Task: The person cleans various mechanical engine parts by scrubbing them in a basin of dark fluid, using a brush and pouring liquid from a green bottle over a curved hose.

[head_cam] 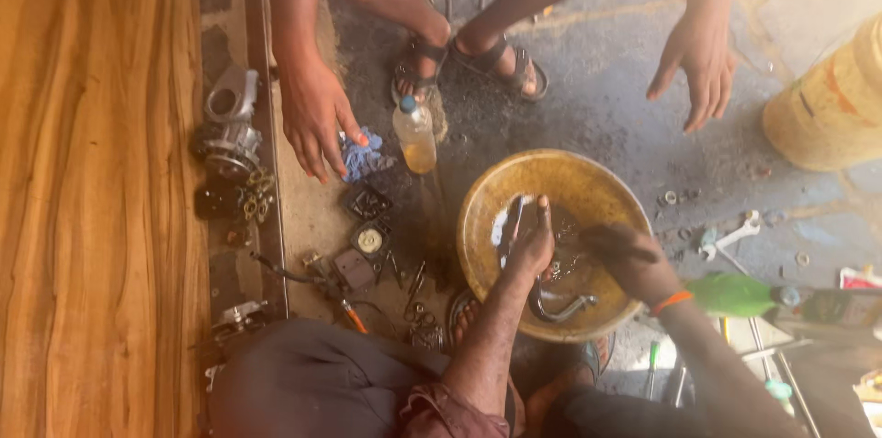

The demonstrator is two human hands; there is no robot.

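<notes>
A round yellow-brown basin [588,176] with dark, oily liquid sits on the ground in front of me. My left hand [533,245] reaches into it and grips a slim metal part that stands up past my fingers. My right hand [634,263], with an orange band at the wrist, is closed around a small dark tool over the basin's right side; blur hides what kind it is. A curved metal piece [562,309] lies at the near rim.
Another person sits opposite in sandals, one hand [317,116] over a blue rag [365,158], the other hand [703,61] hanging free. Nearby are a plastic bottle [415,135] of amber liquid, a carburettor body [230,125], several small engine parts [367,222], spanners [735,238] and a yellow jerrycan [831,102].
</notes>
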